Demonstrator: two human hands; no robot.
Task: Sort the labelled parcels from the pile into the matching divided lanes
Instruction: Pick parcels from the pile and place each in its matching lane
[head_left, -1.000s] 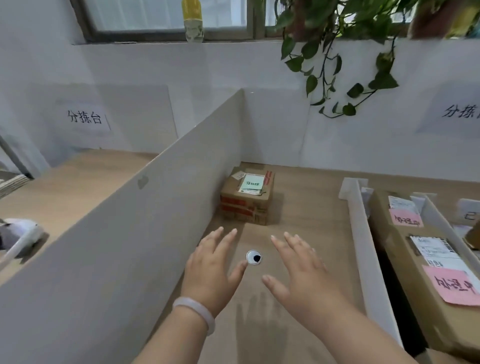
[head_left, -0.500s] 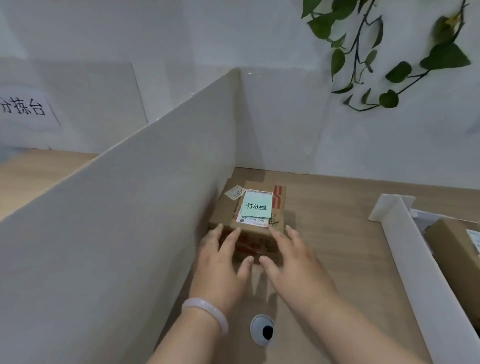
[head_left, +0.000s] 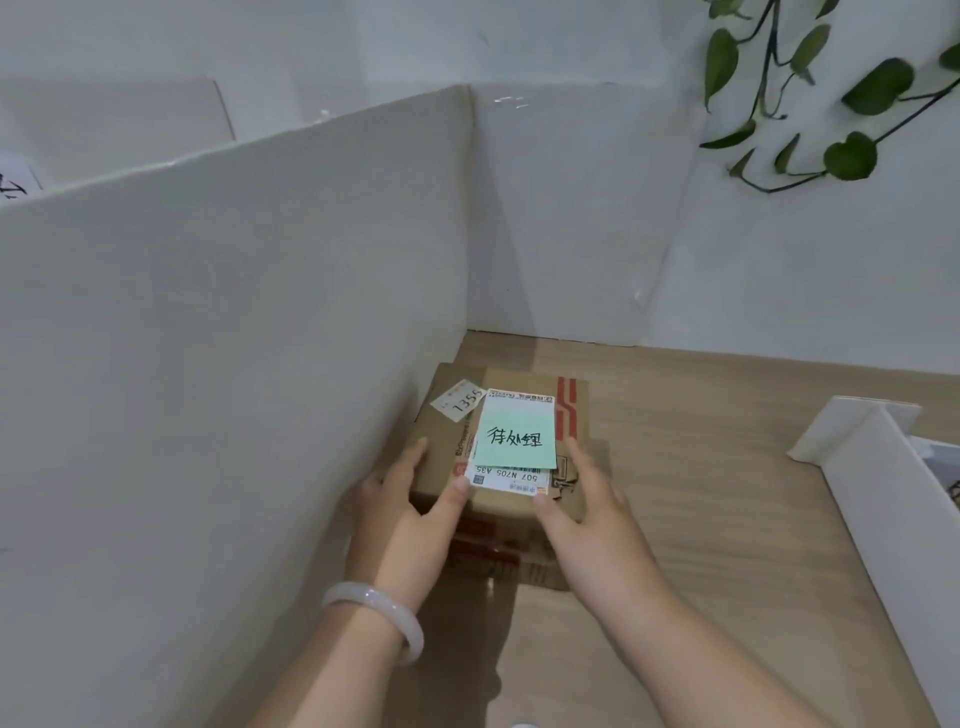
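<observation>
Nearest the camera, two bare forearms reach forward over a light wood-grain table (head_left: 727, 519), the left one wearing a pale bangle (head_left: 382, 618) at the wrist. The left hand (head_left: 410, 509) clasps the near-left corner of a brown cardboard parcel (head_left: 441, 457), its fingers spread along the left side and the thumb pressed on the top face. The right hand (head_left: 587, 509) holds the near-right corner, fingers laid close together along the right side and the thumb on the top edge. The parcel sits near the table's far-left corner, just beside a tall white divider board (head_left: 234, 338) that runs along its left. Its top carries a white shipping label (head_left: 506, 480), a mint-green sticky note (head_left: 514, 434) with handwritten characters, a small tag reading 1355 (head_left: 460, 402) and red printed stripes. Whether it rests on the table or is lifted cannot be told. A lower white divider (head_left: 883, 493) stands at the right edge. Behind is a white wall (head_left: 727, 260), with green trailing leaves (head_left: 831, 93) hanging at the upper right.
</observation>
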